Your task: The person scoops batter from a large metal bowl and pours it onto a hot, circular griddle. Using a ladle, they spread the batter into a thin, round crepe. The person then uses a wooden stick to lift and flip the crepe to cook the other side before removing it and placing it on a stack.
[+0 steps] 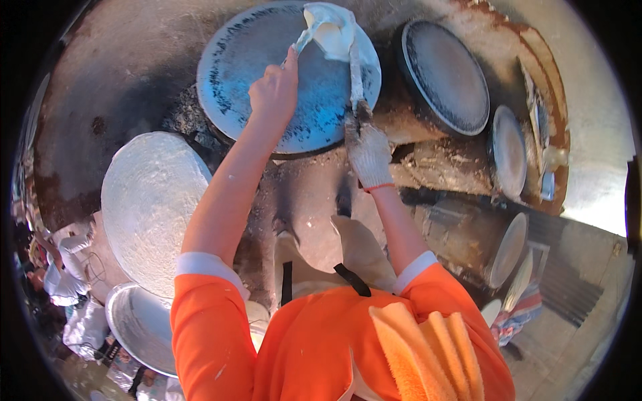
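A large round griddle (267, 73) lies before me, its top blue-white in the light with dark specks round the rim. Over its far edge is a soft white mass (332, 32), wet like batter or dough. My left hand (273, 90) is bare and closed on a thin white-coated strip (305, 41) running into that mass; whether it is a handle or batter cannot be made out. In a white knitted glove, my right hand (370, 155) grips a long flat stick (356, 73), dark near the hand and batter-coated toward its far end, which touches the white mass.
Left of me stands a round surface coated in white (157, 210), with a shallow metal basin (144, 331) nearer. Two more round griddles (447, 77) (508, 152) sit at the right on brown bases. A drum (468, 240) lies near my right elbow. Another person (63, 267) is at far left.
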`<state>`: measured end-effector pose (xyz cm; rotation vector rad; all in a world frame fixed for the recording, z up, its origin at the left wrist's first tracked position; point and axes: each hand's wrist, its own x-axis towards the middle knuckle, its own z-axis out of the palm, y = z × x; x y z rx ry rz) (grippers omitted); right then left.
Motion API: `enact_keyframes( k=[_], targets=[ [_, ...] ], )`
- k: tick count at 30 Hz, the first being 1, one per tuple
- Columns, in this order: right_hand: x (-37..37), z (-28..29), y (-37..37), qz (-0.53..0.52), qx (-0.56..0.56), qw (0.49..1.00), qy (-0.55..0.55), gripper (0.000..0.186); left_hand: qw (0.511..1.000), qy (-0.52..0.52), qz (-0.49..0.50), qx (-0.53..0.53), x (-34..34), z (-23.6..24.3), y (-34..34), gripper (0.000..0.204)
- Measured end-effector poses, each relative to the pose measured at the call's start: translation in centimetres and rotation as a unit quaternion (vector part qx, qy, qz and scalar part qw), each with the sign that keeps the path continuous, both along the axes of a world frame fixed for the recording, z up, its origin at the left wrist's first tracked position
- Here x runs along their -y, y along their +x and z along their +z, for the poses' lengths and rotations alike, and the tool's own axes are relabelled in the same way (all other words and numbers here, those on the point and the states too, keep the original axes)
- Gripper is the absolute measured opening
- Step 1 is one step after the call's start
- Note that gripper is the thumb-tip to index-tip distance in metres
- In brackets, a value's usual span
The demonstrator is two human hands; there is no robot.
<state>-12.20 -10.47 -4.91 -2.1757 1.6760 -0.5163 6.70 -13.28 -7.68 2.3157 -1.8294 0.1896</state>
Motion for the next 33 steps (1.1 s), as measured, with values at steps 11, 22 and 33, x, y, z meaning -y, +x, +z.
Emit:
enact_keyframes(
  k=[11, 22, 33],
  targets=[
    [5.1, -1.2, 6.0, 0.199, -0.16, 0.967, -0.007, 0.042, 0.944, 0.037, 0.267, -0.191, -13.8, 5.4, 0.9, 0.057],
    [13.2, -2.3, -1.7, 0.238, -0.105, 0.965, -0.036, 0.047, 0.968, 0.018, 0.203, -0.148, -1.1, 1.6, -3.2, 0.064],
    [6.0, 0.6, 1.8, 0.401, -0.146, 0.901, 0.07, 0.039, 0.912, 0.028, 0.38, -0.15, -16.7, 2.5, -9.0, 0.058]
  ],
)
